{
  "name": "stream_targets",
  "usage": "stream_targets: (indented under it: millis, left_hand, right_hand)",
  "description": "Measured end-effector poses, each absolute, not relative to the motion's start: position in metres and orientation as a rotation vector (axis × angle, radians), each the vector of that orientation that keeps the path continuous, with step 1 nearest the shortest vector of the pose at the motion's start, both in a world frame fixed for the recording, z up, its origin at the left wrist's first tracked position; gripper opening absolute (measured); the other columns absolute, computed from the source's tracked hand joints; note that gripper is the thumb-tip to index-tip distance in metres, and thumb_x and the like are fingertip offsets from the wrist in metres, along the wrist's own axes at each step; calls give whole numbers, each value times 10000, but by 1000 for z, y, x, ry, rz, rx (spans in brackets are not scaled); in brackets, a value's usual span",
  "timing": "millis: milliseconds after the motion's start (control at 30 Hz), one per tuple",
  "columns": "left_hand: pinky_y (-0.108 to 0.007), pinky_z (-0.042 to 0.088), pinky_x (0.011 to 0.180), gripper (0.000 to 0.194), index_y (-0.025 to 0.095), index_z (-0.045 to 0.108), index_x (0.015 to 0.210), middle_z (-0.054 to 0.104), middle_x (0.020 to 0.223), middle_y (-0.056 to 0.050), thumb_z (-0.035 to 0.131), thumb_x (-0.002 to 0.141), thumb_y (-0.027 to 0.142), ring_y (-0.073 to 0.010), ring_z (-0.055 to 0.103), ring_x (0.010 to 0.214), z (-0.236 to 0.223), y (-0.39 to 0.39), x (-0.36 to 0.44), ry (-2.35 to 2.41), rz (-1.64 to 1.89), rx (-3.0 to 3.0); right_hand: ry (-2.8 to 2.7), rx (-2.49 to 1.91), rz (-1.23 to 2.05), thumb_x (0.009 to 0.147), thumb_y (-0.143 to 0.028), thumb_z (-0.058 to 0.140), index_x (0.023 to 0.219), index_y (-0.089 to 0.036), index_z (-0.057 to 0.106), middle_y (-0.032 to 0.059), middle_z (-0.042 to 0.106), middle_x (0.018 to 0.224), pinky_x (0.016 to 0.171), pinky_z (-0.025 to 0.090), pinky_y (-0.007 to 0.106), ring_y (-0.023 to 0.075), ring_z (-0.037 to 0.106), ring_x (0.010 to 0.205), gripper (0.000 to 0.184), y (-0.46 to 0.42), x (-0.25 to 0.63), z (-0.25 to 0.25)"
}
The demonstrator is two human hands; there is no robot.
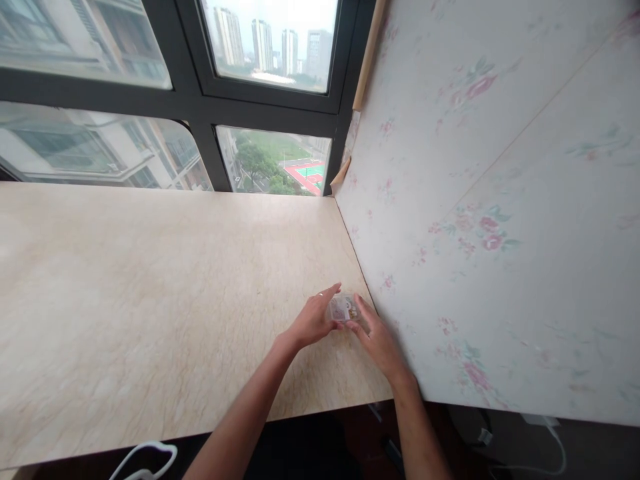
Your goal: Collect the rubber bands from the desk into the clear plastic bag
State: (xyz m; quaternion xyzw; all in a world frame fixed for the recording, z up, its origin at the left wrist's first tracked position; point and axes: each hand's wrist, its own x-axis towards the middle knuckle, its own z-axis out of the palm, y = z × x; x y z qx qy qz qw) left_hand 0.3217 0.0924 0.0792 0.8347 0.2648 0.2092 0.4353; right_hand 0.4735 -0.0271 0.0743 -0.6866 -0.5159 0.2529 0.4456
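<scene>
A small clear plastic box (343, 309) is held between my two hands at the right end of the stone sill. Small items show through its walls, some of them gold-coloured, but their kind is too small to tell. My left hand (316, 319) grips the box's left side, a ring on one finger. Against its right side, my right hand (371, 333) has its thumb and fingers closed. Whether the box rests on the sill or hangs just above it, I cannot tell.
The beige marbled sill (150, 287) stretches left below a dark-framed window (195, 107). Close to my right hand stands a flower-papered wall (480, 280), with peeling trim (341, 175) by the window. A white looped object (155, 448) and a white cable (561, 447) lie low in view.
</scene>
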Motion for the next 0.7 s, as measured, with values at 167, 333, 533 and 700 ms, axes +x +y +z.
stream_targets:
  millis: [167,333,533,700]
  left_hand:
    - [-489,359,1056,836,213,297,1423,435,1416,-150,709,696,165,-284,423,1294,71,93,325,653,483,2014]
    - [-524,306,1086,791,228,330,1408,414,1433,-145,708,713,207,-295,367,1333,68,92,324,668,499,2033]
    - [-508,311,1084,822,215,335,1405,394,1445,-151,746,702,324,-292,372,1327,71,94,318,678,492,2021]
    - [-472,364,1050,711,224,407,1351,480,1371,-124,726,727,347,-267,460,1254,71,96,316,659,545,2043]
  right_hand:
    - [-1265,-1707,616,839,-397,615,1397,-309,421,28,383,1472,1136,214,485,227,326,1361,598,-25,474,71]
    - [-1225,-1682,602,837,-402,617,1372,-322,456,17,421,1447,1130,232,497,228,363,1342,564,-25,473,72]
    - [-1212,-1714,578,846,-398,607,1367,-301,469,39,455,1424,1100,296,499,246,410,1310,547,-24,474,68]
    - [-1187,-1706,604,842,-396,613,1367,-315,464,32,450,1429,1075,337,495,253,445,1282,552,-23,476,63]
